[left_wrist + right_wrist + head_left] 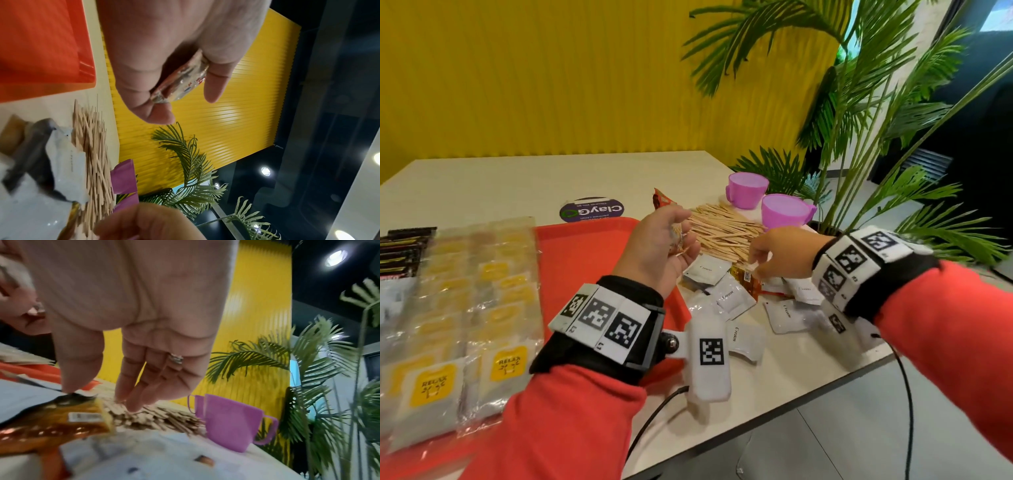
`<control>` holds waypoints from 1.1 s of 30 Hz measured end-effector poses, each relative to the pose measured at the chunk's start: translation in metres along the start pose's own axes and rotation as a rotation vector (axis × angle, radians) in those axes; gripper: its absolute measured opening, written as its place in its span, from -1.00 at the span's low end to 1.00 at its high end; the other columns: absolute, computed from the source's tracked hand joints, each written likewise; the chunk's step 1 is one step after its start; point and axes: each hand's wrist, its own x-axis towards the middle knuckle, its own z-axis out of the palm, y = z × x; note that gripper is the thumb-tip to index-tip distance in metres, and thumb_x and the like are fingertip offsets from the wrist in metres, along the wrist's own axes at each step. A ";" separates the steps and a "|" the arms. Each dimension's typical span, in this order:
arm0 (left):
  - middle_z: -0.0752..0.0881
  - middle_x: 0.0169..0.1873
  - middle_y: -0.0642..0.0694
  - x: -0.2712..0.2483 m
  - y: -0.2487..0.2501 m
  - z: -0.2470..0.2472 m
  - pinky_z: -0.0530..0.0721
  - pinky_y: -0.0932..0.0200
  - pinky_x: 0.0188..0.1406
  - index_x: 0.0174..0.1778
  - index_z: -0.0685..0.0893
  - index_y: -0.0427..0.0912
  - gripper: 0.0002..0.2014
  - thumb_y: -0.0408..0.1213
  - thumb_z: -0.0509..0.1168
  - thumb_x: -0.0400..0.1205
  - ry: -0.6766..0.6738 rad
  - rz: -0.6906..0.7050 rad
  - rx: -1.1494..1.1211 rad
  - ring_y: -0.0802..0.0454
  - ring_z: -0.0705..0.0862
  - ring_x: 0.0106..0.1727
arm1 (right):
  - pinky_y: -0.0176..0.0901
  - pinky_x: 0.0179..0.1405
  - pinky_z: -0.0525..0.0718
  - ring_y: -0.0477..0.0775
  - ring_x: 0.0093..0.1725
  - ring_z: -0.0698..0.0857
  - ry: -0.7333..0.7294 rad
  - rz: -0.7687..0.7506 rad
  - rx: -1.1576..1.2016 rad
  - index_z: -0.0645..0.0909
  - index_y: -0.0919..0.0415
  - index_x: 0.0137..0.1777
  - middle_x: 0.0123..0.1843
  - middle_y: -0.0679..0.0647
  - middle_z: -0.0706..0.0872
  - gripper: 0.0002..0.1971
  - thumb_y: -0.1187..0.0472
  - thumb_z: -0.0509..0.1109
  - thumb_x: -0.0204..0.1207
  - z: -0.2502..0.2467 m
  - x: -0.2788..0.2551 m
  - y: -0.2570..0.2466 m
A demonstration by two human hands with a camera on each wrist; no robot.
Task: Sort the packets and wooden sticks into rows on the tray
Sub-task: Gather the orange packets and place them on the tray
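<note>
My left hand (681,236) is raised palm-up over the right rim of the red tray (585,253) and grips a small bundle of shiny sachets (183,81) between thumb and fingers. My right hand (755,263) reaches down with straight fingers (131,395) over the near end of the pile of wooden sticks (722,229). Its thumb tip touches the edge of a brown-orange packet (61,423). White "Cream" packets (729,294) lie scattered on the table below both hands. Rows of yellow-labelled "RELAX" packets (493,291) and dark packets (404,250) cover the tray's left part.
Two purple cups (746,190) (786,210) stand behind the sticks near the table's right edge, with a palm plant (876,137) beyond. A round "ClayGo" sticker (591,209) lies behind the tray. The tray's right half shows bare red surface.
</note>
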 end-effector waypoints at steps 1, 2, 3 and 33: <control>0.46 -0.24 -0.08 0.000 0.000 0.000 0.52 0.27 -0.31 -0.14 0.53 -0.16 -0.95 -0.37 0.20 0.61 0.002 0.004 -0.001 0.08 0.46 -0.28 | -0.21 0.04 0.51 0.02 0.07 0.56 -0.028 0.000 -0.018 0.57 0.11 0.27 0.15 0.01 0.65 -0.67 0.05 0.38 0.53 0.002 0.005 -0.006; 0.46 -0.24 -0.07 0.001 -0.001 -0.001 0.51 0.28 -0.32 -0.14 0.53 -0.15 -0.95 -0.37 0.20 0.61 0.003 0.009 -0.002 0.09 0.45 -0.29 | -0.18 0.04 0.52 0.04 0.07 0.56 -0.059 0.003 -0.041 0.56 0.11 0.29 0.13 0.01 0.64 -0.63 0.02 0.39 0.52 0.005 0.010 -0.012; 0.46 -0.24 -0.06 0.002 -0.001 -0.001 0.50 0.28 -0.34 -0.15 0.53 -0.14 -0.94 -0.37 0.21 0.61 0.003 0.012 0.001 0.10 0.45 -0.30 | -0.16 0.01 0.53 0.04 0.04 0.57 -0.088 0.007 -0.061 0.57 0.12 0.27 0.10 0.00 0.64 -0.61 -0.01 0.41 0.49 0.006 0.013 -0.016; 0.64 -0.38 0.01 -0.002 -0.007 -0.001 0.67 0.33 -0.42 -0.18 0.61 -0.08 -0.90 -0.16 0.31 0.61 -0.078 0.008 0.063 0.16 0.61 -0.31 | -0.42 -0.29 0.56 -0.22 -0.28 0.58 0.158 -0.269 0.572 0.58 0.08 -0.04 -0.16 -0.07 0.65 -0.89 0.31 0.38 0.53 -0.037 -0.021 -0.051</control>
